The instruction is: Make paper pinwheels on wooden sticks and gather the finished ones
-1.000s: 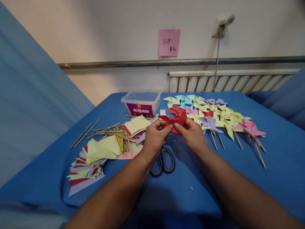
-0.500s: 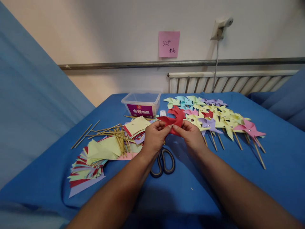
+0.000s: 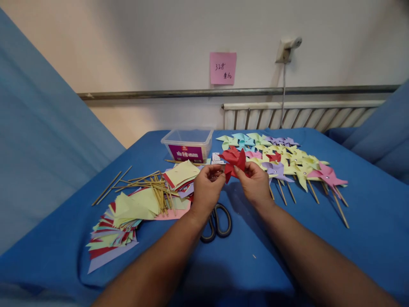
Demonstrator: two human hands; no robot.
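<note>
A red paper pinwheel [image 3: 237, 161] is held up over the middle of the table, its blades folded in. My right hand [image 3: 255, 181] pinches its right side between thumb and fingers, the thumb near its centre. At the left edge of the same paper, my left hand [image 3: 208, 184] is closed with its fingertips curled; they hide what lies between them. Just below my left hand lie scissors [image 3: 223, 221], blades hidden under the wrist. Behind the held pinwheel another red pinwheel [image 3: 228, 152] rests on the table.
Several finished pinwheels [image 3: 302, 172] on sticks spread over the right side. Cut paper sheets [image 3: 136, 207] and thin wooden sticks [image 3: 162, 192] lie at left. A clear plastic box [image 3: 188, 145] and a small white packet [image 3: 216, 157] stand at the back on the blue cloth [image 3: 255, 281].
My left thumb has moved off the pinwheel's centre to its left edge. The pinwheel has turned, and its blades stand more upright. The camera view has tilted up slightly.
</note>
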